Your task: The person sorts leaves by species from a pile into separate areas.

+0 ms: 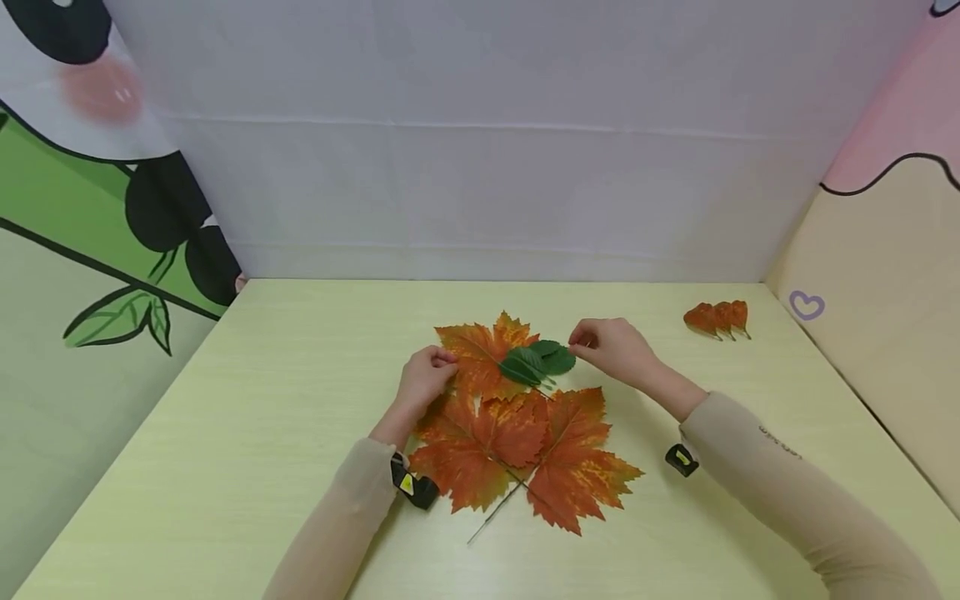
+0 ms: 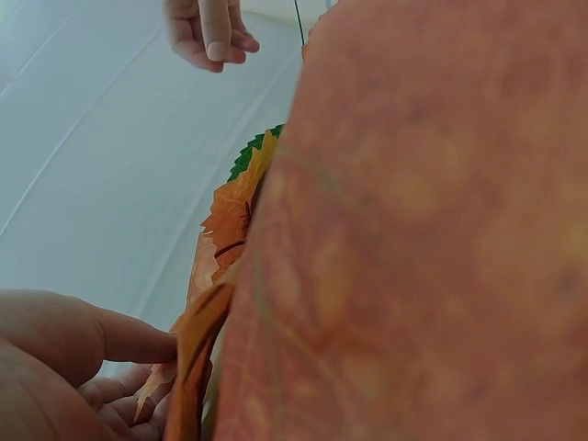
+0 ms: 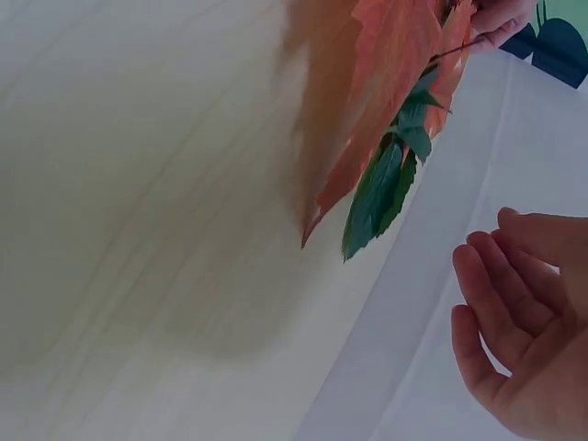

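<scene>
My left hand (image 1: 423,381) pinches the left edge of the far orange maple leaf (image 1: 474,367); in the left wrist view the thumb (image 2: 129,338) presses on the leaf's edge. Small green leaves (image 1: 534,363) with toothed edges lie over the right part of that leaf. My right hand (image 1: 617,352) hovers just right of the green leaves, its fingers loosely bent around nothing; the right wrist view shows a gap between them. Nearer to me, large orange maple leaves (image 1: 573,462) overlap, their thin stems (image 1: 491,518) crossing toward the front.
Several small orange-brown leaves (image 1: 716,319) lie in a row at the table's back right. A pale wood-look table (image 1: 225,467) carries everything. A light wall (image 1: 480,200) stands behind it, with printed panels on both sides. Each wrist wears a black camera (image 1: 681,460).
</scene>
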Demonstrator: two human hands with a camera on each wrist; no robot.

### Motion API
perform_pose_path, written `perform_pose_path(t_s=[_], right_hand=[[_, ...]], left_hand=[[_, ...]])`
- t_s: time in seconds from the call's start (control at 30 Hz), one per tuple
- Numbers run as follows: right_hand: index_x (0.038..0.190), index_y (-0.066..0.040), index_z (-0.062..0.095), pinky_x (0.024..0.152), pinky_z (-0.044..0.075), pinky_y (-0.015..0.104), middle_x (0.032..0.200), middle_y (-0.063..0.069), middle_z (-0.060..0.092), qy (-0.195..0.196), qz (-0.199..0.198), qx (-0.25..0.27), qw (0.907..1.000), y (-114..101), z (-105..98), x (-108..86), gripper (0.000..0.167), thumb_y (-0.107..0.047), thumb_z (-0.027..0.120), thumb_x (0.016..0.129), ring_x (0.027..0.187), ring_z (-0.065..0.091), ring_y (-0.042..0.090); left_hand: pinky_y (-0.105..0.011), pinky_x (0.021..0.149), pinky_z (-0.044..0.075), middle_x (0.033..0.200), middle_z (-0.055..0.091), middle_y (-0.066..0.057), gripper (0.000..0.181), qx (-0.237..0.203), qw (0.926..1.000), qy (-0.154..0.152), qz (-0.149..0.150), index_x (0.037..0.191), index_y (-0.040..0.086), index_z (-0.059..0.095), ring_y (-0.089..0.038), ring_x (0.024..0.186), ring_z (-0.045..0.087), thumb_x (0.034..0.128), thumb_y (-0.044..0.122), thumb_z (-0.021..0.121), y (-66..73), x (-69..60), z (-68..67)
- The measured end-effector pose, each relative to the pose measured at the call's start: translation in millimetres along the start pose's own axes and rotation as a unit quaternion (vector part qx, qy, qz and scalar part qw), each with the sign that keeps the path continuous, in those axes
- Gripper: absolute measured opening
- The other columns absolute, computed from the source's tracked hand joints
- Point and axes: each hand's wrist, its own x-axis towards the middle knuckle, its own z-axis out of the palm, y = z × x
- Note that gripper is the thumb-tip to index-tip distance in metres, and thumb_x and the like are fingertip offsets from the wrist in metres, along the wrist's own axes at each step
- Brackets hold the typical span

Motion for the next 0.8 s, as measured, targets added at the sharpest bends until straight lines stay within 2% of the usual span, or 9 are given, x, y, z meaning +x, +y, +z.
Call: perform_pose_path(t_s=[0.13,0.23,0.53,0.8], right_hand=[[0.094,-0.007,0.066,0.066,0.049,0.032,0.082,0.002,0.067,-0.026,-0.029,0.006,0.9992,-13.6,13.3,4.7,0.012,-0.014,0.061,0.086,0.072,0.06,0.014],[0.093,-0.008,0.066,0.066,0.049,0.03,0.081,0.0,0.066,-0.045,-0.035,0.009,0.9984,-21.7,22.1,7.4,0.011,-0.016,0.063,0.085,0.072,0.061,0.012],[0.088,-0.013,0.065,0.059,0.046,0.024,0.075,-0.005,0.064,-0.076,-0.013,-0.013,0.9969,-33.9,41.1,18.1,0.017,-0.028,0.067,0.081,0.064,0.056,0.006],[0.086,-0.012,0.063,0.055,0.043,0.024,0.067,-0.005,0.058,-0.091,0.009,-0.04,0.995,-36.4,49.5,26.3,0.022,-0.031,0.071,0.077,0.058,0.052,0.008]], left_hand=[[-0.024,0.058,0.041,0.088,0.061,-0.01,0.015,0.0,1.0,0.003,0.001,0.098,0.004,0.06,-0.018,0.069,0.052,0.0867,0.014,0.059,-0.2,0.3,0.3],[-0.024,0.058,0.041,0.087,0.061,-0.01,0.015,-0.001,1.0,0.002,0.002,0.098,0.004,0.06,-0.018,0.069,0.052,0.0868,0.013,0.059,-0.5,0.4,0.4],[-0.024,0.057,0.041,0.088,0.061,-0.01,0.015,0.003,1.0,0.001,0.001,0.099,0.004,0.06,-0.018,0.067,0.052,0.0874,0.014,0.059,0.7,-1.3,-0.7],[-0.024,0.057,0.041,0.088,0.061,-0.011,0.014,0.0,1.0,0.002,0.007,0.098,0.003,0.06,-0.017,0.066,0.052,0.087,0.012,0.059,-1.0,-0.6,-0.4]])
